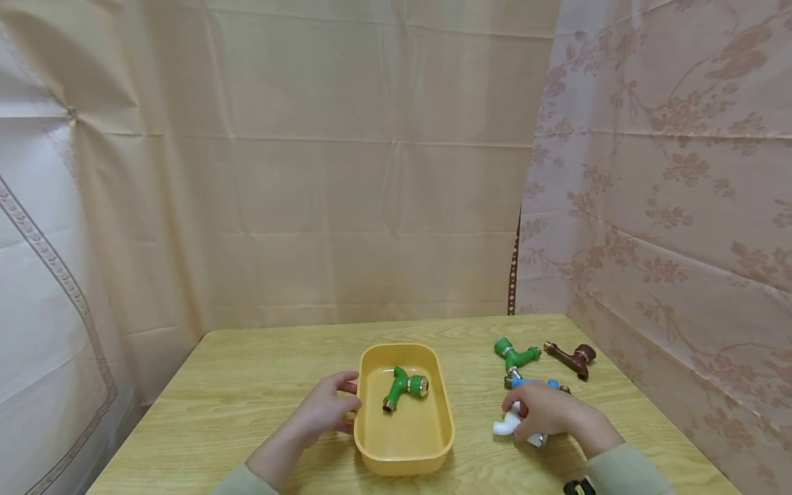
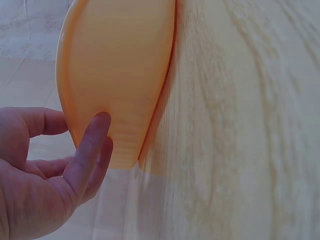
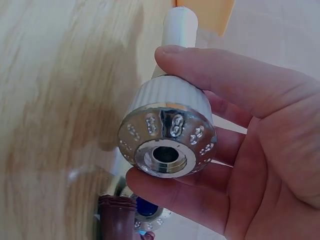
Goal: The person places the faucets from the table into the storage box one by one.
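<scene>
My right hand (image 1: 547, 410) grips a white plastic tap (image 1: 509, 421) at the right of the table. In the right wrist view, its ribbed knob with a chrome end cap (image 3: 167, 142) faces the camera, thumb and fingers around it. My left hand (image 1: 326, 405) rests against the outer left side of a yellow tub (image 1: 405, 468), its fingers (image 2: 91, 150) fairly straight on the wall. Inside the tub lies a green tap (image 1: 401, 388) with a brass-coloured threaded end. A blue tap (image 1: 553, 383) is partly hidden behind my right hand.
Beyond my right hand lie another green tap (image 1: 515, 354) and a brown tap (image 1: 572, 357). A brown threaded piece (image 3: 118, 217) shows low in the right wrist view. A small black object (image 1: 579, 487) is by the right sleeve. Curtains hang behind and beside the wooden table (image 1: 266, 357).
</scene>
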Action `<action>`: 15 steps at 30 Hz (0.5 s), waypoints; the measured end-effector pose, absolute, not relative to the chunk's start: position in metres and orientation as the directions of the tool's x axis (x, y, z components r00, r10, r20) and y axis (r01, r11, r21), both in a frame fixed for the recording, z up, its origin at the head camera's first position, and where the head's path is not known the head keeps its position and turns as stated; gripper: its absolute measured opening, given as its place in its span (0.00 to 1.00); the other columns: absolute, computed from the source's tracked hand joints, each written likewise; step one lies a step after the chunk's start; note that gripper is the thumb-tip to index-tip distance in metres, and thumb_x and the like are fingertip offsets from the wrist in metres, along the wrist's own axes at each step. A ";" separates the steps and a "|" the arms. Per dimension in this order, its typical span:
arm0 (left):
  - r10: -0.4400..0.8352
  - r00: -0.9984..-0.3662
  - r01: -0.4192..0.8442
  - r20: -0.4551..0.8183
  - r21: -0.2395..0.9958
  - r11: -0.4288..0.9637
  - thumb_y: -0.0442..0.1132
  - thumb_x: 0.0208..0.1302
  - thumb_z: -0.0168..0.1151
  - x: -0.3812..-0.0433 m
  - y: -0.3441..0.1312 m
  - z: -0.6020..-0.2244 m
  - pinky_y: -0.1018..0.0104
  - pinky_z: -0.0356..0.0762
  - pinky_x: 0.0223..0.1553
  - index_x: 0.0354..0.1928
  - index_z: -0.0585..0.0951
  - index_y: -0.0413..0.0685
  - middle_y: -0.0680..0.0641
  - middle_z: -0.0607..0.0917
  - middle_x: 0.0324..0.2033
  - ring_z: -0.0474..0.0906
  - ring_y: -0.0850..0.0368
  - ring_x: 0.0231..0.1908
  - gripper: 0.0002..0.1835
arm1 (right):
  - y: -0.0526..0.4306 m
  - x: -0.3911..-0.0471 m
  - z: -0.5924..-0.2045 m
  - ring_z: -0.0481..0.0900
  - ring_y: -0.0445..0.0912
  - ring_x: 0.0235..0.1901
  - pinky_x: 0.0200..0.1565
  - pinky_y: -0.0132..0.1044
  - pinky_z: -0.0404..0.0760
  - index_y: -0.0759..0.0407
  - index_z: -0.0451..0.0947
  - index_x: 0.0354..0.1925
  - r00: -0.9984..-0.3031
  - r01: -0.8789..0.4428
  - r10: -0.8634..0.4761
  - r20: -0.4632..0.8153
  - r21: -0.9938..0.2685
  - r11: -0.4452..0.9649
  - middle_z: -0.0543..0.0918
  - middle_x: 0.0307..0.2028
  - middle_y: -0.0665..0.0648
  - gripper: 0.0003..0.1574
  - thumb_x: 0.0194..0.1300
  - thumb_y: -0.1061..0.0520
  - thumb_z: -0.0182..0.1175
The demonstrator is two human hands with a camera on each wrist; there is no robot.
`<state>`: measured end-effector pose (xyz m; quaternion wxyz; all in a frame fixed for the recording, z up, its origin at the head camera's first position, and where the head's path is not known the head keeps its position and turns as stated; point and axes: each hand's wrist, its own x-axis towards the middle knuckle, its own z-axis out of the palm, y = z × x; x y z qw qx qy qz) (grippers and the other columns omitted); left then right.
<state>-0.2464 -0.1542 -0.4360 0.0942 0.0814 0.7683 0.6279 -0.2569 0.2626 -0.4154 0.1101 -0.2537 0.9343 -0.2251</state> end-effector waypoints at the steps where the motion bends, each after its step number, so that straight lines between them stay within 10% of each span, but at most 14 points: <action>1: 0.243 -0.969 0.008 -0.042 0.980 0.198 0.26 0.62 0.60 -0.246 -0.154 -0.436 0.50 0.90 0.32 0.72 0.61 0.27 0.28 0.70 0.56 0.82 0.44 0.40 0.36 | 0.263 -0.257 -0.415 0.74 0.45 0.30 0.31 0.36 0.76 0.61 0.85 0.46 -0.848 -0.425 -0.523 -0.086 -0.476 0.769 0.79 0.31 0.51 0.24 0.47 0.61 0.77; 15: 0.243 -0.969 0.003 -0.049 0.979 0.206 0.27 0.62 0.60 -0.247 -0.155 -0.437 0.50 0.90 0.33 0.73 0.61 0.27 0.28 0.70 0.57 0.82 0.43 0.41 0.37 | 0.253 -0.263 -0.399 0.76 0.45 0.32 0.34 0.41 0.80 0.63 0.84 0.50 -0.852 -0.436 -0.520 -0.054 -0.476 0.764 0.81 0.32 0.49 0.25 0.53 0.61 0.77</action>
